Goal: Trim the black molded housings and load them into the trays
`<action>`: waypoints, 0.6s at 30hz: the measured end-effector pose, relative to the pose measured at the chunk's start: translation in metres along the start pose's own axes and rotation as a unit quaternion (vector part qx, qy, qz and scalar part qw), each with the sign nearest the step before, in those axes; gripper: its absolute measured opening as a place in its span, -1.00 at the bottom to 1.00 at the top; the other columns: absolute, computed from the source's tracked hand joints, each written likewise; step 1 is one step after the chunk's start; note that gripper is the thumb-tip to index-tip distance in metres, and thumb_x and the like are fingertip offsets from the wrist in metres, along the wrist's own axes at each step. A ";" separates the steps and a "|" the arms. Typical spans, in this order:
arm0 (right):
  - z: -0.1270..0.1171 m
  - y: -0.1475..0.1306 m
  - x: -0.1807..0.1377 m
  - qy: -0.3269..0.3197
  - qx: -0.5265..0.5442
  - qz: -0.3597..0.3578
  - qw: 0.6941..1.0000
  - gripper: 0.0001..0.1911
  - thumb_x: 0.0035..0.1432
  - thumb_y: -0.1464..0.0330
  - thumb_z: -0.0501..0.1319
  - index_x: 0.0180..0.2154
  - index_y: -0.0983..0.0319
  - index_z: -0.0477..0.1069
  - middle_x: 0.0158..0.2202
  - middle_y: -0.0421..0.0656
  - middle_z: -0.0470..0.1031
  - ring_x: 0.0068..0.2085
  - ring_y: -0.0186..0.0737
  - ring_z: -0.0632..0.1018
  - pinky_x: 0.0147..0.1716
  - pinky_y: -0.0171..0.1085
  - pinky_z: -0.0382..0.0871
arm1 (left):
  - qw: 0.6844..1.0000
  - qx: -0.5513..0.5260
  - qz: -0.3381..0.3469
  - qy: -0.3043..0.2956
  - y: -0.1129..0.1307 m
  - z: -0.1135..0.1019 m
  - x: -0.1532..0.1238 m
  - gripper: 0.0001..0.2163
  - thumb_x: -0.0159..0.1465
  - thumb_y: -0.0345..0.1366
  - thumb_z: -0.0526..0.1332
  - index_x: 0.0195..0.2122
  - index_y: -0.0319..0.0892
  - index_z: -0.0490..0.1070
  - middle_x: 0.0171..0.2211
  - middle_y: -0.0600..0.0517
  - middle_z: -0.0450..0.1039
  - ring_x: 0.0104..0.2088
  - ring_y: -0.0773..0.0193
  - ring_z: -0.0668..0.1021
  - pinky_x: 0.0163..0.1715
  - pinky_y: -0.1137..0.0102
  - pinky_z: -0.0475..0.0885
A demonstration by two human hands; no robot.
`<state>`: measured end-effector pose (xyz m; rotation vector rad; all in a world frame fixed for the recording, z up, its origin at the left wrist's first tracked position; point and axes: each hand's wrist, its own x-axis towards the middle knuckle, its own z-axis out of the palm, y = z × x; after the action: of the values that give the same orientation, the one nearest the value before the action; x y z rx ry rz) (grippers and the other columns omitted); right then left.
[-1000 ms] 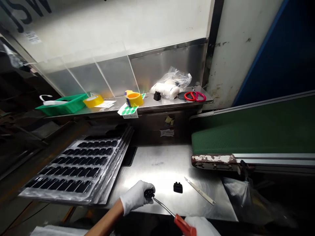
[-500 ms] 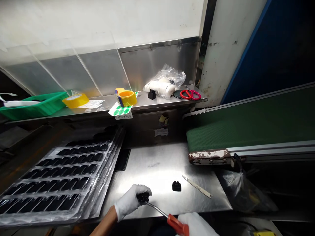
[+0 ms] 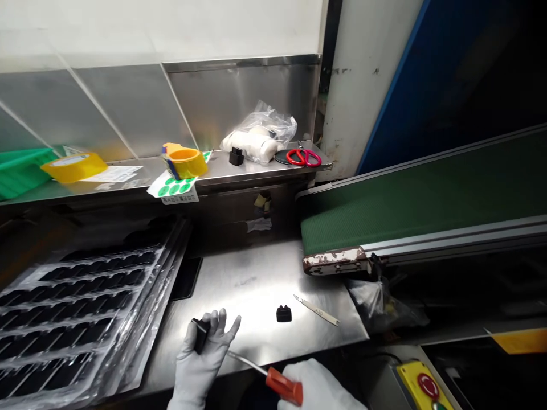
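My left hand, in a white glove, is turned palm up with its fingers fanned out. A small black plastic part is held in it, between the thumb and the base of the fingers. My right hand, also gloved, grips the red handle of a screwdriver. The metal shaft points left, its end close to the edge of my left hand. On the steel bench lie another small black plastic part and a pale craft knife.
Stacked clear trays of black parts fill the left. A green conveyor belt slopes in from the right. On the shelf are a tape dispenser, scissors, and a plastic bag. A red emergency button is at lower right.
My left hand has rolled palm up and moved left, taking the black part off the screwdriver's tip. My right hand still grips the screwdriver. The view has swung to the right.
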<state>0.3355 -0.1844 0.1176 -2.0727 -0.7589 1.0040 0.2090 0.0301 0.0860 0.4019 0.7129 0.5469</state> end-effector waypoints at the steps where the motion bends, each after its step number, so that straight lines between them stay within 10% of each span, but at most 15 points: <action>1: -0.003 0.003 -0.002 -0.009 0.010 -0.006 1.000 -0.87 -0.15 0.45 0.20 -0.65 0.15 0.44 -0.70 -0.28 0.31 -0.66 -0.37 0.24 -0.64 -0.32 -0.02 | 0.993 -0.097 -0.027 0.061 -0.006 0.006 -0.001 -0.74 0.32 -0.15 0.12 -0.41 -0.08 0.52 -0.42 0.10 0.60 -0.21 0.19 0.62 0.15 -0.09 0.25; 6: -0.017 0.028 -0.015 -0.017 -0.017 0.041 0.999 -0.92 -0.13 0.41 0.21 -0.59 0.15 0.45 -0.67 -0.29 0.27 -0.65 -0.38 0.21 -0.64 -0.33 -0.02 | 0.943 -0.265 -0.097 0.177 -0.046 0.044 -0.006 -0.80 0.31 -0.12 0.16 -0.27 -0.10 0.48 -0.37 0.15 0.61 -0.22 0.25 0.63 0.22 -0.06 0.17; 12: -0.033 0.125 -0.034 0.111 0.117 0.095 0.982 -0.94 -0.12 0.36 0.27 -0.57 0.19 0.46 -0.62 -0.29 0.39 -0.57 -0.32 0.38 -0.58 -0.34 0.17 | 0.964 -0.128 -0.083 0.218 -0.079 0.051 -0.004 -0.79 0.37 -0.26 0.07 -0.24 -0.12 0.50 -0.27 0.06 0.62 -0.15 0.18 0.62 0.13 0.01 0.31; 18: -0.017 0.245 -0.001 0.317 0.249 0.154 0.902 -0.53 0.02 0.04 0.20 -0.25 0.31 0.48 -0.18 0.00 0.55 -0.15 0.05 0.53 -0.21 -0.12 0.42 | 0.990 0.109 -0.051 0.070 -0.097 0.041 -0.038 -0.74 0.12 -0.49 0.34 -0.15 -0.16 0.50 -0.12 -0.10 0.56 -0.16 0.09 0.60 -0.01 0.12 0.41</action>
<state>0.3978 -0.3336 -0.0678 -1.9019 0.1579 0.5295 0.2464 -0.0754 0.0825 0.5312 0.9271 0.4030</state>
